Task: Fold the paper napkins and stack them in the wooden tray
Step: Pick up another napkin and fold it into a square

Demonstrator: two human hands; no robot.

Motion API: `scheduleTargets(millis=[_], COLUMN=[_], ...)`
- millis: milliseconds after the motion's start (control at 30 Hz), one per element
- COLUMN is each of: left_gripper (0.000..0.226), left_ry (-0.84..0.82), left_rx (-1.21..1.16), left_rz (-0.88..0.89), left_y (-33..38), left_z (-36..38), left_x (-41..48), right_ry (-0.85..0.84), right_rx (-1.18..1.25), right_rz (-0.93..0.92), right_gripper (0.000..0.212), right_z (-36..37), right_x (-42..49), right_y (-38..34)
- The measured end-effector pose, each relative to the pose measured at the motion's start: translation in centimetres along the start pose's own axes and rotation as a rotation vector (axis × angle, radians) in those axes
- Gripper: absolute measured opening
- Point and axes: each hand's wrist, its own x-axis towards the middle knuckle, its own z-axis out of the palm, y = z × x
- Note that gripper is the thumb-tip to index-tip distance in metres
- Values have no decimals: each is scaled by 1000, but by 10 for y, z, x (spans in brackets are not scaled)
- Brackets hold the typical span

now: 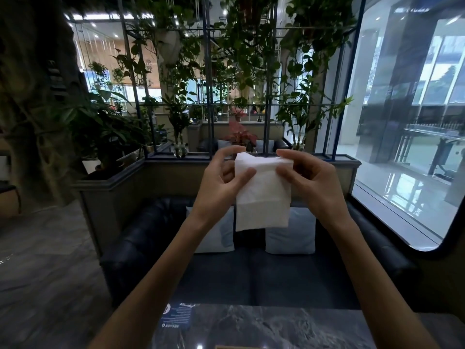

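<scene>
A white paper napkin (263, 195) hangs in the air in front of me, held up at chest height above the table. My left hand (221, 182) pinches its upper left edge between thumb and fingers. My right hand (309, 182) pinches its upper right corner. The napkin's lower part hangs free, with a crease running across it. A thin strip of wood (232, 347), perhaps the tray's rim, shows at the bottom edge of the view; I cannot tell more of it.
A dark marble table (289, 326) lies below my arms with a blue printed card (176, 316) at its left. Behind it stands a dark sofa (251, 278) with two pale cushions (290, 231), a planter wall and a large window (407, 137) on the right.
</scene>
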Motion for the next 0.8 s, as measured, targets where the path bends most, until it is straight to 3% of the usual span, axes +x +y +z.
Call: scheduleTargets(millis=[200,333,433,633,800], left_gripper=[7,6,7,9,13], left_ry=[77,26,-35,106,151], left_rx=[410,331,201,200,262], left_rz=[100,14,-25,-44,-87], left_y=[-11,-10,-7,-16,-25], left_z=[-3,-4,0,3,1], left_x=[8,9,7,10,12], right_ry=[27,-16,-70,-371,-388], right_rx=[-297,-272,-113,111,10], right_rz=[-31,17,75,163,156], right_gripper=[9,5,17,65,61], right_z=[-3,-3,-2,-9,-10], right_x=[3,2,-1,-15,-24], right_y=[6,6,5,14,15])
